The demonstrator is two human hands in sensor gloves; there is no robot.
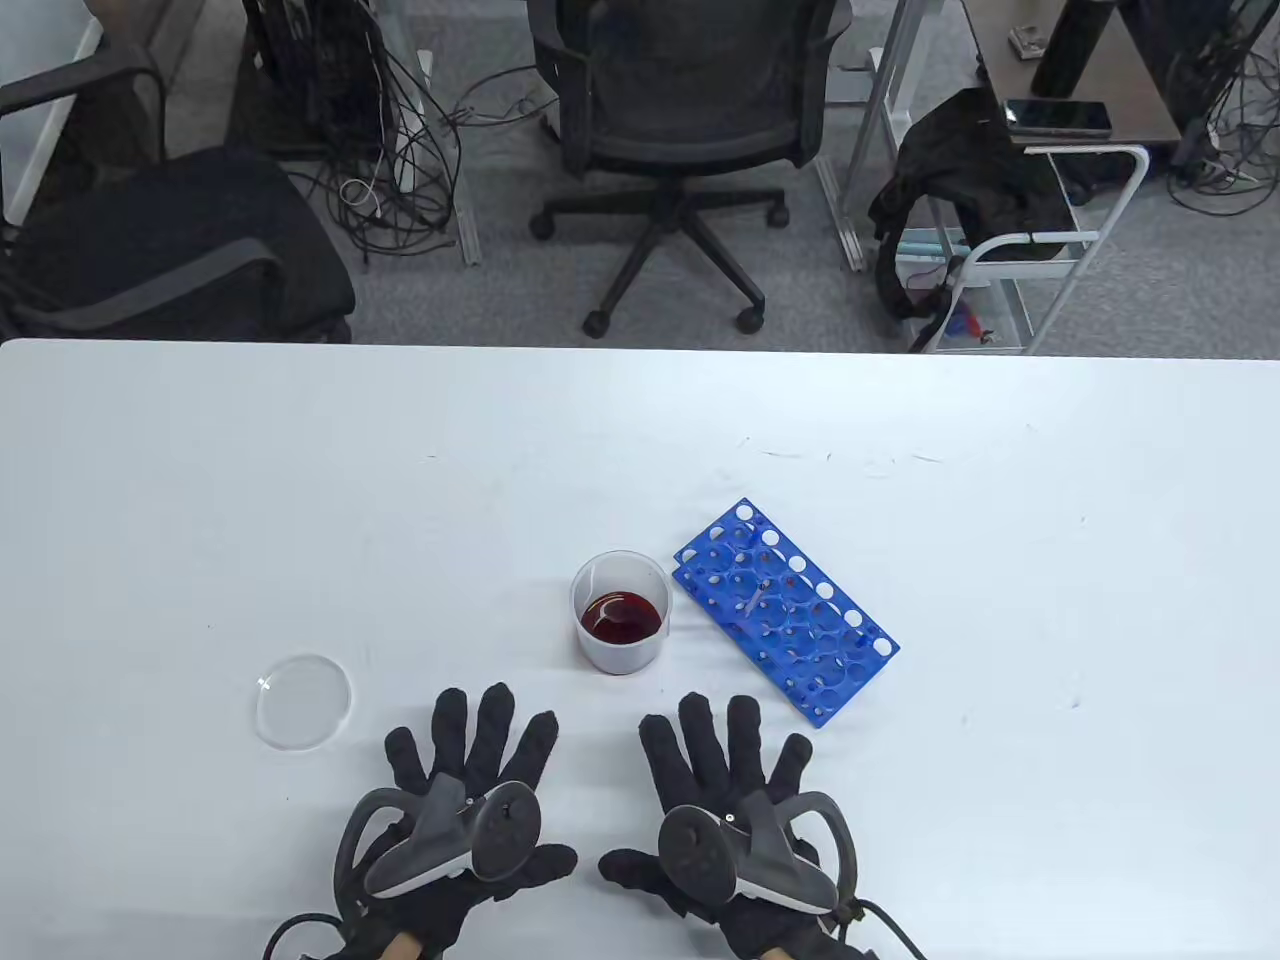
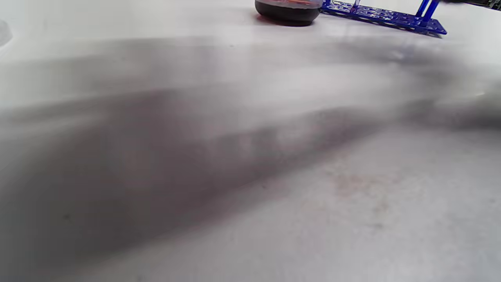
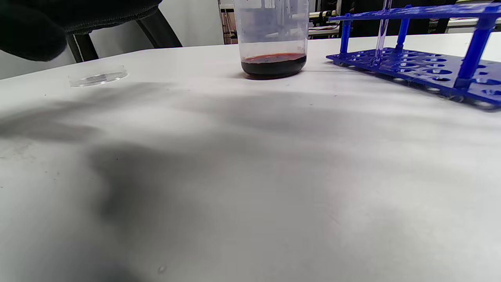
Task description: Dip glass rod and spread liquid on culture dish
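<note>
- Culture dish is lying flat on the white desk, far left, just ahead and to the left of the left hand; clear and shallow, also showing in the right wrist view.
- Left hand is resting palm-down near the front edge of the desk, fingers spread, holding nothing. Tracker is sitting on its back.
- Left wrist view is mostly showing blurred desk surface; only the beaker base and a rack edge are showing at the top.
- Beaker is standing upright at centre, ahead of the gap between both hands, with dark red liquid in the bottom.
- Right hand is lying flat beside the left, apart from it, fingers spread, gripping nothing. Second tracker on top.
- Blue test tube rack is sitting diagonally just right of the beaker, close to it.
- Glass rod is standing in a rack hole near the middle; in the right wrist view it is reading as a thin clear upright rod.
</note>
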